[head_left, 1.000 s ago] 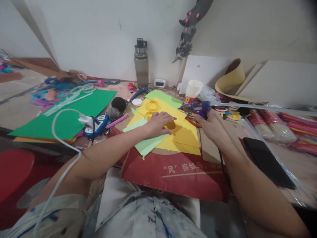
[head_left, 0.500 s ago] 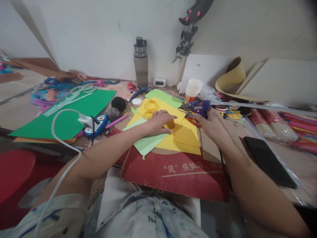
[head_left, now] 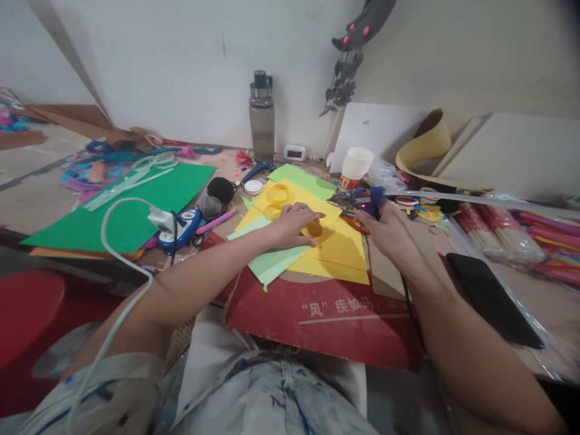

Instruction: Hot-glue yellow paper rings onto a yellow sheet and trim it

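My right hand is wrapped round a blue hot glue gun, its nozzle toward the left and a small red light showing. A long clear glue stick extends right from its back. My left hand rests on the stacked paper, thumb and fingers around a small round yellow paper piece, partly hidden by the fingers. Two yellow paper rings lie just beyond it. Beneath are yellow paper and light green paper. Orange-handled scissors lie under the glue gun.
A water bottle, a small digital clock and stacked paper cups stand at the back. Left are green sheets and a blue power strip with a white cable. A black phone lies right; red cardboard at the front.
The view has shifted slightly, so everything appears a little lower and to the right. Both hands keep the same position over the paper, with the glue gun still held.
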`<state>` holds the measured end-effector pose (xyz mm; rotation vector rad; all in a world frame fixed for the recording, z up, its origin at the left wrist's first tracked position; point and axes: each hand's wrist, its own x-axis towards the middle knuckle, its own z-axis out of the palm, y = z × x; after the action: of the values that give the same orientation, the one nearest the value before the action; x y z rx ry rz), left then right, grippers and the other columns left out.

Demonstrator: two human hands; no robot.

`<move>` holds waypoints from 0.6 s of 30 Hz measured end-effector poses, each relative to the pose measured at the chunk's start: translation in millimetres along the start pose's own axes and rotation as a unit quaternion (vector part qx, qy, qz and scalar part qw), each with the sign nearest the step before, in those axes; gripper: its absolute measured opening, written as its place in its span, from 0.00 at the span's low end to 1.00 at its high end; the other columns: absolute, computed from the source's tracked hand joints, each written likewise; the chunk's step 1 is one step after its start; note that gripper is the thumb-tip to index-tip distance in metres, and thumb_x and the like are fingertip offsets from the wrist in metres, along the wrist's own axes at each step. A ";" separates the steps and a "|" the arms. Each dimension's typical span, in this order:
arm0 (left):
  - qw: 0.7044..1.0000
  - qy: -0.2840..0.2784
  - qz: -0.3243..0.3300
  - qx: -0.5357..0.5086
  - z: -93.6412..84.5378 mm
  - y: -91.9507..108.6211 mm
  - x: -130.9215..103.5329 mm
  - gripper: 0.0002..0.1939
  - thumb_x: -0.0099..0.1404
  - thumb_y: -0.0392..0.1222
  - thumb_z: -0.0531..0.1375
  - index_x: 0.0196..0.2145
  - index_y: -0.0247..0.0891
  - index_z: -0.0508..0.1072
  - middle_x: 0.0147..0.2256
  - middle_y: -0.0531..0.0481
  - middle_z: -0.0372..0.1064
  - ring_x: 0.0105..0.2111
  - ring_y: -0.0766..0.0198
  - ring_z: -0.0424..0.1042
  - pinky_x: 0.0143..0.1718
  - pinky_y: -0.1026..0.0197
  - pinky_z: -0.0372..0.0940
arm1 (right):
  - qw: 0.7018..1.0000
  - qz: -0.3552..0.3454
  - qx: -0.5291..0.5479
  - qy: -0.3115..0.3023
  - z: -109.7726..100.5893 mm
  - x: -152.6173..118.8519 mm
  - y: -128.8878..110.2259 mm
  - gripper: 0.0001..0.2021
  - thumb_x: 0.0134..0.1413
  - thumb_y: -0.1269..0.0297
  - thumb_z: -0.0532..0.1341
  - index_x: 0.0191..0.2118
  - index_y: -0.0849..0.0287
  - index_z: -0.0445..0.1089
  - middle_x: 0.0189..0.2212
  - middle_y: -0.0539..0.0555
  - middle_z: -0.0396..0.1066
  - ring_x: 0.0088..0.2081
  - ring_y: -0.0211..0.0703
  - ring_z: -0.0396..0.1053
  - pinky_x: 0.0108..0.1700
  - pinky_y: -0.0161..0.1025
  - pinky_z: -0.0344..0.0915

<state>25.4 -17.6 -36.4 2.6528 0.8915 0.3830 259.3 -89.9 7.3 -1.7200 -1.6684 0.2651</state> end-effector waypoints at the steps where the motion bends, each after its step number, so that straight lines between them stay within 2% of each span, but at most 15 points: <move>1: 1.000 0.004 -0.004 -0.004 -1.0 1.1 -0.8 0.37 0.61 0.57 0.66 0.64 0.45 0.63 0.57 0.41 0.68 0.62 0.46 0.58 0.58 0.47 0.51 | 1.000 0.004 -0.007 0.005 -1.9 -0.9 -1.7 0.18 0.57 0.55 0.58 0.48 0.58 0.73 0.42 0.60 0.78 0.43 0.57 0.74 0.46 0.50 0.68; 6: 0.998 0.018 -0.042 -0.037 -2.7 4.6 -1.7 0.40 0.57 0.53 0.69 0.63 0.42 0.63 0.57 0.41 0.68 0.61 0.47 0.59 0.58 0.49 0.52 | 1.000 0.009 -0.022 0.011 -13.9 -6.0 -13.5 0.18 0.58 0.56 0.58 0.50 0.58 0.73 0.44 0.61 0.78 0.43 0.58 0.74 0.46 0.49 0.67; 10: 0.995 0.051 -0.081 -0.030 5.7 5.4 1.8 0.36 0.58 0.53 0.68 0.61 0.42 0.66 0.55 0.43 0.71 0.58 0.47 0.62 0.56 0.49 0.54 | 0.997 -0.018 -0.058 -0.050 -19.7 -12.5 -28.5 0.16 0.58 0.59 0.59 0.49 0.58 0.73 0.44 0.60 0.79 0.43 0.58 0.74 0.43 0.46 0.66; 14: 0.989 0.082 -0.124 -0.004 7.8 8.1 3.0 0.37 0.58 0.53 0.69 0.62 0.42 0.65 0.57 0.43 0.69 0.59 0.46 0.60 0.56 0.47 0.54 | 0.987 -0.007 -0.134 -0.086 -17.4 -17.0 -38.8 0.11 0.59 0.61 0.59 0.43 0.61 0.73 0.41 0.64 0.78 0.43 0.57 0.74 0.40 0.43 0.65; 18: 0.992 0.062 -0.104 -0.020 -2.2 5.8 1.3 0.42 0.57 0.47 0.69 0.66 0.46 0.60 0.59 0.46 0.68 0.60 0.47 0.58 0.56 0.47 0.54 | 0.984 -0.003 -0.154 -0.091 -8.6 -15.2 -30.9 0.11 0.61 0.59 0.58 0.40 0.62 0.72 0.40 0.65 0.77 0.41 0.56 0.73 0.39 0.43 0.64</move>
<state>28.8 -20.7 -32.1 2.4918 1.1731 0.5124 238.0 -109.8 27.5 -1.9639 -1.9291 0.1719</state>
